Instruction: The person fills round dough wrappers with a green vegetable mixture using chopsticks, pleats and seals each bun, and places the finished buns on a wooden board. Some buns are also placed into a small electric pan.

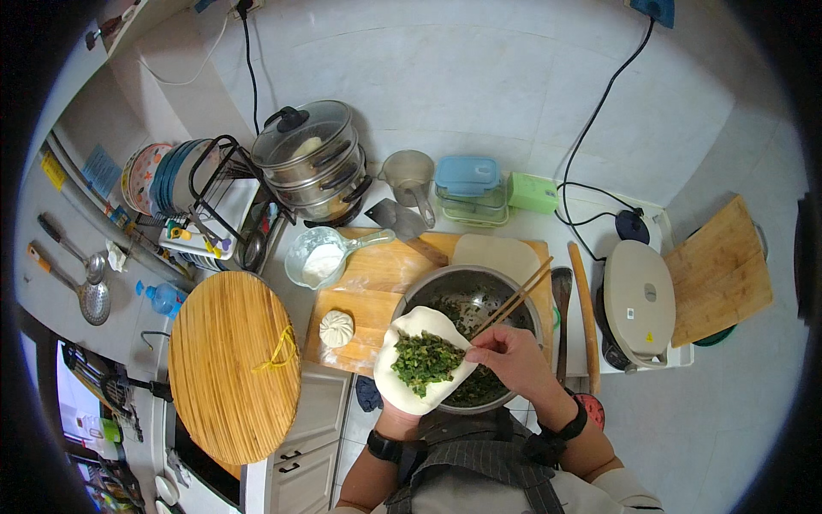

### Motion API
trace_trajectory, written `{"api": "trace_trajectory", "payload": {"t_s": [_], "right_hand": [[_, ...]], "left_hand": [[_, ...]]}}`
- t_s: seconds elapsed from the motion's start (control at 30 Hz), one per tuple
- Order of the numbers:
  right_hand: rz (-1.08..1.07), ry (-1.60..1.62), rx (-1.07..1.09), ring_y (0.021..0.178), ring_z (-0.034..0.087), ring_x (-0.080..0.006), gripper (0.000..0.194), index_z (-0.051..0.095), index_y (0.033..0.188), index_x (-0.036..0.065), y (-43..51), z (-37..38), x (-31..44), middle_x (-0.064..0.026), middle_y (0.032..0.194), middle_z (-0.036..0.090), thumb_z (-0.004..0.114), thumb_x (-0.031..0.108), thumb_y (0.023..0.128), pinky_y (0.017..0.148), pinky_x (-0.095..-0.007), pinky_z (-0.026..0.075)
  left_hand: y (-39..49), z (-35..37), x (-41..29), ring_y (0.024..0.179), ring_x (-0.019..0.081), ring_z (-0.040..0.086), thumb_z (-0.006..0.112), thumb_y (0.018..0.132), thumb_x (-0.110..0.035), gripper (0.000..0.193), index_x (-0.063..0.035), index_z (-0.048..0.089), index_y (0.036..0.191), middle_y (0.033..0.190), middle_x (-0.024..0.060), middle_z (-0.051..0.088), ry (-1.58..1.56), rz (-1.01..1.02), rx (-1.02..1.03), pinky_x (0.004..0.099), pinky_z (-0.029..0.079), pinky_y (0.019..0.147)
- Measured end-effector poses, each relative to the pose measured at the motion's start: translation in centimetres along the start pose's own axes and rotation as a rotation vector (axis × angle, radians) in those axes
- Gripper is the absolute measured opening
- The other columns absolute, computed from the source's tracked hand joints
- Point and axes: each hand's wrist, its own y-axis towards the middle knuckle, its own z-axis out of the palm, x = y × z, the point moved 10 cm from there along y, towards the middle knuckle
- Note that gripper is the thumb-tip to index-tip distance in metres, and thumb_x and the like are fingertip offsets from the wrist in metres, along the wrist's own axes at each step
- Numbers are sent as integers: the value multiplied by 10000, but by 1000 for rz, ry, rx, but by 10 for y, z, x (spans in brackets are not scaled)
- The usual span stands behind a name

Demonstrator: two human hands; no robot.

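A round dough wrapper (393,379) topped with a mound of chopped green filling (425,361) rests on my left hand (399,416), which is mostly hidden beneath it. My right hand (514,361) pinches the wrapper's right edge between thumb and fingers. Behind and below the wrapper sits a steel mixing bowl (534,292) holding more green filling. A pair of wooden chopsticks (517,297) leans over the bowl's upper right rim. To the left, a pleated bun (336,329) sits on the floured wooden board (369,289).
A measuring cup of flour (297,247), a dough scraper (399,220) and a stacked steamer (314,173) stand behind. On the left is a round bamboo lid (234,366). Rightward lie a rolling pin (584,315), a dark wooden utensil (562,321) and an electric cooking appliance (639,302).
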Motion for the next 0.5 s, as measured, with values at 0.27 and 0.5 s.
{"api": "trace_trajectory", "payload": {"t_s": [0.27, 0.5], "right_hand": [[-320, -315, -208, 700, 588, -214, 218, 574, 853, 19, -11, -8, 34, -111, 769, 593, 729, 165, 811, 652, -331, 476], [-92, -88, -176, 648, 590, -182, 272, 585, 915, 13, -6, -10, 5, -93, 736, 602, 752, 195, 802, 632, -300, 486]], "left_hand": [[1, 12, 10, 1180, 339, 541, 419, 982, -408, 523, -43, 444, 1355, 1315, 190, 529, -37, -122, 171, 519, 441, 1009], [1, -3, 4, 1189, 336, 541, 400, 992, -359, 490, -7, 451, 1329, 1308, 211, 529, 127, -32, 137, 508, 446, 1011]]}}
